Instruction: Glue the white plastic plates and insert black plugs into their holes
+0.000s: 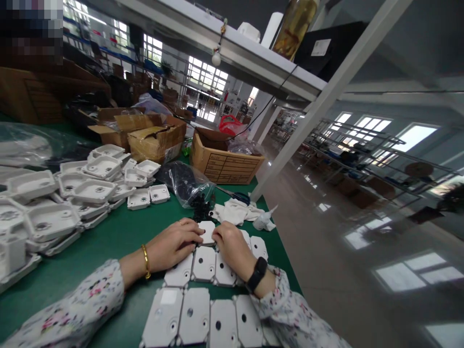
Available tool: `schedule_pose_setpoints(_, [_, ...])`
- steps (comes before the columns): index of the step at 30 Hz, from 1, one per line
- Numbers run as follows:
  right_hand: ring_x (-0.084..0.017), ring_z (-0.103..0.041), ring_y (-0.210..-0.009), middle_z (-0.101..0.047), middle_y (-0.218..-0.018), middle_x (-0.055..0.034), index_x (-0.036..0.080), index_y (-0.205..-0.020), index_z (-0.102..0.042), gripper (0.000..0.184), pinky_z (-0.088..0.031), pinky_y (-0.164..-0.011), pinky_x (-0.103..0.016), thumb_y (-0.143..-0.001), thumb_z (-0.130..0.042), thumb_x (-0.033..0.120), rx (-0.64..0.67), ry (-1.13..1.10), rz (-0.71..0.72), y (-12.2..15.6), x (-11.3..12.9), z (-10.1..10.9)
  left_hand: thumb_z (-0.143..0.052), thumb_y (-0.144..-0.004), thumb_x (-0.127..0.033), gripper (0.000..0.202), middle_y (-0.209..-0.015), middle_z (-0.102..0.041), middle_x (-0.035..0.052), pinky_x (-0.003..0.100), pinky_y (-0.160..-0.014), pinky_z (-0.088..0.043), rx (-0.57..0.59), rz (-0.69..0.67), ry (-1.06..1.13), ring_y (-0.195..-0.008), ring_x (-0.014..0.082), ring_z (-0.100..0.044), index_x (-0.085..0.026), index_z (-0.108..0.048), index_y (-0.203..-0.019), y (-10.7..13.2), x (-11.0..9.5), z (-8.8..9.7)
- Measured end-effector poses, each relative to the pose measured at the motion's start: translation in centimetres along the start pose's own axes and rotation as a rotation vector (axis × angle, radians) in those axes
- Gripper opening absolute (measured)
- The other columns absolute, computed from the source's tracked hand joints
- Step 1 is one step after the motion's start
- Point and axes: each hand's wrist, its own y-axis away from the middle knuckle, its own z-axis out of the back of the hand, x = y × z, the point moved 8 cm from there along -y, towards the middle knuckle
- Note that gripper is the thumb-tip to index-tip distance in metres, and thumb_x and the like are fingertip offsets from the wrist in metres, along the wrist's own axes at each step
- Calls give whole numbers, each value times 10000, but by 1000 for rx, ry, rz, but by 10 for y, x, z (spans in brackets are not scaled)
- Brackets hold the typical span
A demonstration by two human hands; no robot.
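A small white plastic housing part (208, 232) sits at the far end of the laid-out rows, between my two hands. My left hand (177, 245) grips its left edge with the fingertips. From the other side, my right hand (232, 245) pinches the right edge with curled fingers. Closer to me lie similar white housing parts (203, 264) in a row, many with a dark round spot. A front row of larger white housings (194, 316) is partly covered by my right sleeve. Just beyond the held part is a heap of small black pieces (202, 209).
Stacked white housings (96, 191) fill the left of the green table (126, 241). Behind the black pieces are a clear plastic bag (184, 181), white cloths (232, 212), scissors (239, 196) and a cardboard box (224, 162). A shelf post (290, 145) rises at the table's right edge.
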Motion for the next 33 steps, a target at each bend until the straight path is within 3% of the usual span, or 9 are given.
schedule_pose_setpoints(7, [-162, -552, -839, -592, -833, -49, 131, -811, -627, 79, -408, -761, -236, -855, -572, 95, -2, 73, 25, -4, -1, 3, -552, -809, -216, 239, -1138, -560, 111, 445, -940, -403, -133, 206, -121, -1080, 269, -458, -166, -610, -1035, -22, 1, -7])
schedule_pose_setpoints(11, [-167, -567, -817, -598, -823, -54, 141, -781, -645, 148, -421, -746, -243, -871, -534, 106, 55, 156, 49, 3, 6, 2, -605, -787, -236, 165, -1055, -601, 68, 401, -903, -426, -133, 184, -116, -1019, 245, -478, -191, -645, -941, -26, -1, -13])
schedule_pose_setpoints(19, [-219, -583, -803, -609, -848, -108, 110, -897, -647, 164, -431, -651, -281, -848, -498, 61, 146, 317, 51, 10, 21, -1, -589, -828, -291, 172, -1134, -597, 56, 400, -913, -413, -128, 144, -73, -1052, 240, -468, -214, -646, -971, -21, 0, -15])
schedule_pose_setpoints(28, [-190, -577, -769, -607, -810, -51, 160, -799, -604, 104, -416, -650, -270, -882, -584, 220, 146, 366, 83, 5, 0, -7, -619, -801, -274, 211, -1176, -586, 45, 385, -888, -408, -118, 168, -48, -1071, 235, -478, -224, -623, -1006, -21, 4, -17])
schedule_pose_setpoints(33, [-235, -534, -860, -586, -883, -97, 118, -882, -596, 121, -423, -714, -318, -865, -501, 45, 195, 449, 246, 17, 11, -16, -646, -783, -266, 216, -1159, -589, 35, 379, -892, -396, -118, 184, -27, -1052, 228, -482, -230, -618, -995, -20, 8, -17])
